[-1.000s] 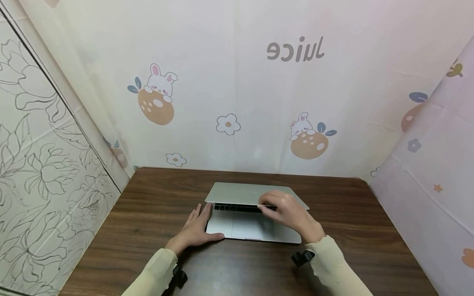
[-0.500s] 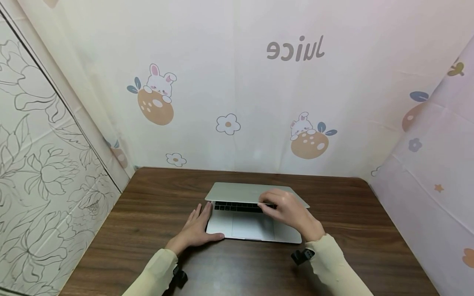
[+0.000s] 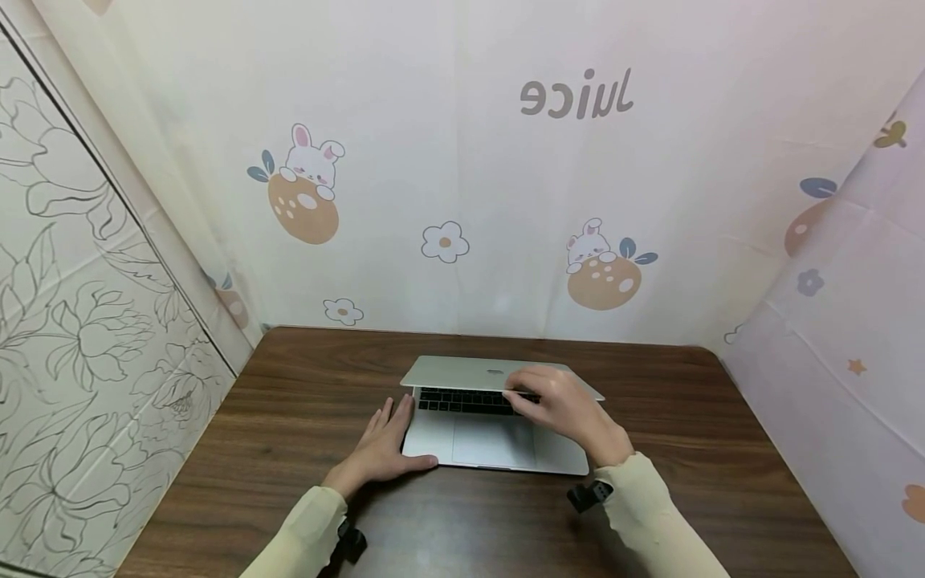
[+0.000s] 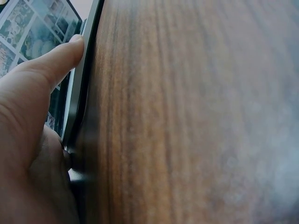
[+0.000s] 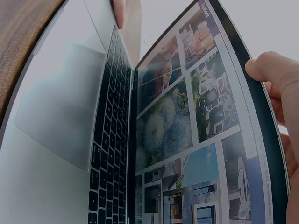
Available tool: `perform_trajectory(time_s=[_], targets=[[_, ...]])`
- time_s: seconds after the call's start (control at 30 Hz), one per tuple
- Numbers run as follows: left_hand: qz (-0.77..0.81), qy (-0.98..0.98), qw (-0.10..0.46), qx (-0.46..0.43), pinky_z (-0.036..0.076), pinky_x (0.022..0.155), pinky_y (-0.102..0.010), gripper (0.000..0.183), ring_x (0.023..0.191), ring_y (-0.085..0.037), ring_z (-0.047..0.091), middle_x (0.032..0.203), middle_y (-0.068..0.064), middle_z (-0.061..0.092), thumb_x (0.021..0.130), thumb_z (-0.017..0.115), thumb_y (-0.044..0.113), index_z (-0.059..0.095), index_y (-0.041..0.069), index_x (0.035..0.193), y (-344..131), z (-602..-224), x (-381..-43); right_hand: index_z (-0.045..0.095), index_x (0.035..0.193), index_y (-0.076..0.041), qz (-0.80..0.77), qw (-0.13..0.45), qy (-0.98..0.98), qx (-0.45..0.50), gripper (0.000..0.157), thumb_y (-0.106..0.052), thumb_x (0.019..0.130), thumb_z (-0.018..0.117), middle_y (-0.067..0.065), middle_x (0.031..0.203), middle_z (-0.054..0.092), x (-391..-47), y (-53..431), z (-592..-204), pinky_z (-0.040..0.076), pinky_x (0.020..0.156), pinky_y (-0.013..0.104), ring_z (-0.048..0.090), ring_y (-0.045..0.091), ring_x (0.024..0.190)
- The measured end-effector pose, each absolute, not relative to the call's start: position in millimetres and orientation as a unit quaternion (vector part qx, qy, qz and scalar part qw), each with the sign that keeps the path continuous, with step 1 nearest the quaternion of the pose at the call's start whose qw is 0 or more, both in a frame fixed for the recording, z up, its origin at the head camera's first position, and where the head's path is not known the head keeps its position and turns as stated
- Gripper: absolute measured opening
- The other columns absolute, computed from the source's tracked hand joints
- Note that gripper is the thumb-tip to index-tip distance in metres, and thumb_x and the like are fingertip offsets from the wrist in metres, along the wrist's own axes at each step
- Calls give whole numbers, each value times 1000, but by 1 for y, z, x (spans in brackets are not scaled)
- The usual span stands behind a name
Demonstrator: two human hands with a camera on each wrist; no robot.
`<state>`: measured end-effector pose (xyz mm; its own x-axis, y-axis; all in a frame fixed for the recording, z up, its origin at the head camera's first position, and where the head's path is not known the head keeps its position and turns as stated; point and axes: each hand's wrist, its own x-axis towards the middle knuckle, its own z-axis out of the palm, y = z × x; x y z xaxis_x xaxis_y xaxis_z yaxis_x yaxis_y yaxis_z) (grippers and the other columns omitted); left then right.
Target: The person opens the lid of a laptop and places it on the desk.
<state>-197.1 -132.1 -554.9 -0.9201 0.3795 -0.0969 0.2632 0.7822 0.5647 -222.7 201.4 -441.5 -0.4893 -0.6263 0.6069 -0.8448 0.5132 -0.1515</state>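
Note:
A silver laptop lies on the table with its lid partly raised. My right hand pinches the lid's front edge, thumb on the dark screen border and fingers behind, as the right wrist view shows. Photo tiles fill the lit screen, which leans over the black keyboard. At the base's left front corner rests my left hand, its fingers spread along the side. In the left wrist view its thumb lies straight across the base's front edge.
The dark wooden table extends around the laptop on every side. Behind it hangs a pale curtain printed with rabbits and flowers. A floral panel stands on the left. A small black camera sits on each wrist.
The lid has tilted up a little, with my right hand still pinching its edge. More of the keyboard shows beneath it. The left hand and the laptop's base have stayed in place.

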Motion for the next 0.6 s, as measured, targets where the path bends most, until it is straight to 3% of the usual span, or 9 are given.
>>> perform_trajectory(time_s=[0.6], targets=[[272, 942, 107, 168, 5, 129, -55, 121, 161, -37, 0, 174, -9, 11, 81, 68, 75, 14, 9, 166, -132, -552, -197, 76, 97, -14, 222, 240, -844, 425, 10, -10, 89, 79, -3, 92, 75, -229, 201, -433, 58, 65, 27, 70, 8, 80]])
